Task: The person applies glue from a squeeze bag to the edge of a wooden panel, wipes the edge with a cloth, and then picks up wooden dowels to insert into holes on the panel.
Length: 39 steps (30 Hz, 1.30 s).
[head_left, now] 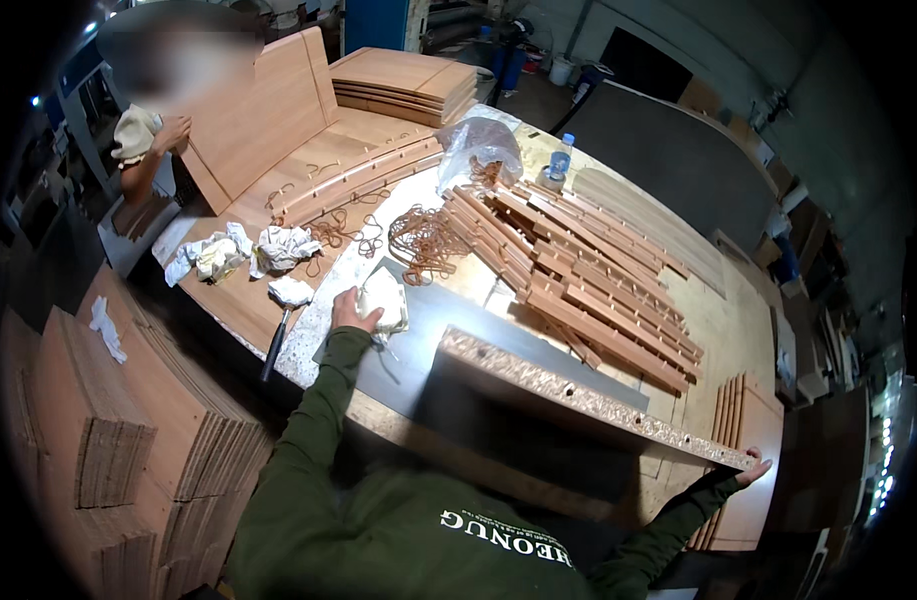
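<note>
On the workbench (323, 345), a dark grey panel (448, 335) lies flat in front of the person, its raw chipboard edge (578, 400) turned up toward the camera. At the panel's far left corner, the left hand (350, 308) presses a crumpled white cloth (386, 298) against the surface, fingers curled over the cloth. Far along the same panel, the right hand (753, 468) rests at its right end with the fingers spread and touching the edge. Beyond the panel sits a stack of reddish-brown wooden slats (588, 270), and beside it a tangle of thin edge-banding strips (423, 240). More crumpled rags (248, 252) lie on a light wood board (268, 150) to the left, with a dark-handled tool (275, 345) near the bench edge. A clear plastic bag (478, 145) and a water bottle (560, 158) stand farther back. Another person's hand (170, 132) rests on the upright board at upper left.
</note>
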Available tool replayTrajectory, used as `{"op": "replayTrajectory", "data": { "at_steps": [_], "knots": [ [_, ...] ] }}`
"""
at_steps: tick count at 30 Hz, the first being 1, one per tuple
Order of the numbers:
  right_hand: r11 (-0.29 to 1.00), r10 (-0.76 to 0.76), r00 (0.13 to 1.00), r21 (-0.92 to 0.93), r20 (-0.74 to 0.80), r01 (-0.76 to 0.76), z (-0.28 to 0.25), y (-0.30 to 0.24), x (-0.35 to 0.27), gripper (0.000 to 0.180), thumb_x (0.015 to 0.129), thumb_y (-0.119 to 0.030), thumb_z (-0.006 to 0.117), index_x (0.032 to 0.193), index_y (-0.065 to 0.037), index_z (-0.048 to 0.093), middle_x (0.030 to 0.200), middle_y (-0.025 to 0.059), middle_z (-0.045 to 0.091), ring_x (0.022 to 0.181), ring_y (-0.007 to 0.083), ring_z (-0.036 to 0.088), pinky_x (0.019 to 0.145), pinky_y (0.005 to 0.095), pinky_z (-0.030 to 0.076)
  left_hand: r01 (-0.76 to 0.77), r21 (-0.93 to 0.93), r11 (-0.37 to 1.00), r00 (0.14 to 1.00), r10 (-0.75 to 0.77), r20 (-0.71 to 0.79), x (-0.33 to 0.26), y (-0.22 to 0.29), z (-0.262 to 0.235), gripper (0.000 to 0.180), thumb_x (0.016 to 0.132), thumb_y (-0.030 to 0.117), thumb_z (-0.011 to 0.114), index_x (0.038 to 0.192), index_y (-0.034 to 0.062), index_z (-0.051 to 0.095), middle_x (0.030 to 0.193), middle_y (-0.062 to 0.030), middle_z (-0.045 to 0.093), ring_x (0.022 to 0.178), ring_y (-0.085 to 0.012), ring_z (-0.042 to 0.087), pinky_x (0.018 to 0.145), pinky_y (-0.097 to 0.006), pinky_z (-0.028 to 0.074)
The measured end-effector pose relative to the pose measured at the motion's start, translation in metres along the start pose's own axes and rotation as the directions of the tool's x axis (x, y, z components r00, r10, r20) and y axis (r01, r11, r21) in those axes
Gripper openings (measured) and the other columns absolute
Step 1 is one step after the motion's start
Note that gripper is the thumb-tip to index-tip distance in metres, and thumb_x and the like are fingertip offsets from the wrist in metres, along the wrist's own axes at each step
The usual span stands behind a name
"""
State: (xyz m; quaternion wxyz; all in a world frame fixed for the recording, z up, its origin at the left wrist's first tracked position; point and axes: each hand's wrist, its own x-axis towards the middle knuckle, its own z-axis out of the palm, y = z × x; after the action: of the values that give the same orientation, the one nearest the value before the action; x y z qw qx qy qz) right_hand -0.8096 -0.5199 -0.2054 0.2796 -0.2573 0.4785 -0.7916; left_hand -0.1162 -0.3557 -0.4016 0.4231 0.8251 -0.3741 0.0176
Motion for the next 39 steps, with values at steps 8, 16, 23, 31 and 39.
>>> {"op": "replayTrajectory", "data": {
  "at_steps": [8, 16, 23, 31, 39],
  "knots": [
    [0.997, 0.034, 0.997, -0.061, -0.068, -0.038, 0.035, 0.008, 0.01, 0.051, 0.085, -0.055, 0.041, 0.071, -0.008, 0.053, 0.071, 0.0057, 0.049, 0.067, 0.0213, 0.05, 0.065, 0.0347, 0.044, 0.195, 0.371, 0.908, 0.974, -0.224, 0.034, -0.002, 0.068, -0.004, 0.077, 0.053, 0.037, 0.08, 0.114, 0.0052, 0.044, 0.112, -0.0131, 0.043, 0.106, -0.0292, 0.042, 0.088, -0.043, 0.035],
    [0.951, 0.151, 0.984, -0.258, -0.094, -0.171, 0.112, 0.056, 0.051, 0.071, 0.08, -0.062, 0.045, 0.107, 0.003, 0.057, 0.099, 0.0178, 0.06, 0.088, 0.0294, 0.058, 0.08, 0.0372, 0.047, 0.064, 0.43, 0.901, 0.991, -0.109, 0.082, -0.012, 0.066, 0.017, 0.072, 0.055, 0.035, 0.079, 0.112, 0.0069, 0.044, 0.115, -0.0168, 0.047, 0.104, -0.031, 0.045, 0.087, -0.044, 0.034],
    [0.403, 0.054, 0.988, -0.903, -0.142, -0.152, 0.093, 0.22, 0.161, 0.072, 0.078, -0.061, 0.051, 0.106, 0.004, 0.06, 0.107, 0.0188, 0.06, 0.098, 0.0276, 0.056, 0.084, 0.034, 0.044, 0.367, 0.046, 0.929, 0.927, -0.369, 0.066, 0.006, 0.029, 0.034, 0.067, 0.054, 0.028, 0.078, 0.11, 0.0131, 0.045, 0.089, -0.0151, 0.062, 0.08, -0.0292, 0.061, 0.083, -0.044, 0.04],
    [0.437, 0.4, 0.836, -0.724, -0.375, -0.534, 0.097, 0.227, 0.049, 0.042, 0.086, -0.035, 0.054, 0.111, -0.001, 0.058, 0.105, 0.0122, 0.062, 0.096, 0.0259, 0.058, 0.082, 0.0364, 0.045, 0.24, -0.815, 0.528, 0.963, -0.237, 0.13, 0.026, 0.054, -0.038, 0.058, 0.062, 0.004, 0.07, 0.112, 0.0004, 0.04, 0.107, -0.0141, 0.055, 0.094, -0.0201, 0.057, 0.083, -0.034, 0.049],
    [0.589, -0.07, 0.904, -0.714, 0.422, 0.379, 0.124, 0.192, 0.062, 0.033, 0.086, -0.023, 0.056, 0.109, 0.001, 0.056, 0.107, 0.0127, 0.058, 0.098, 0.024, 0.054, 0.087, 0.0331, 0.042, 0.3, -0.793, -0.53, 0.905, 0.422, 0.06, 0.042, 0.163, -0.169, 0.079, 0.07, 0.014, 0.068, 0.134, 0.0009, 0.024, 0.124, -0.0145, 0.043, 0.111, -0.0225, 0.048, 0.091, -0.036, 0.043]
  ]
}}
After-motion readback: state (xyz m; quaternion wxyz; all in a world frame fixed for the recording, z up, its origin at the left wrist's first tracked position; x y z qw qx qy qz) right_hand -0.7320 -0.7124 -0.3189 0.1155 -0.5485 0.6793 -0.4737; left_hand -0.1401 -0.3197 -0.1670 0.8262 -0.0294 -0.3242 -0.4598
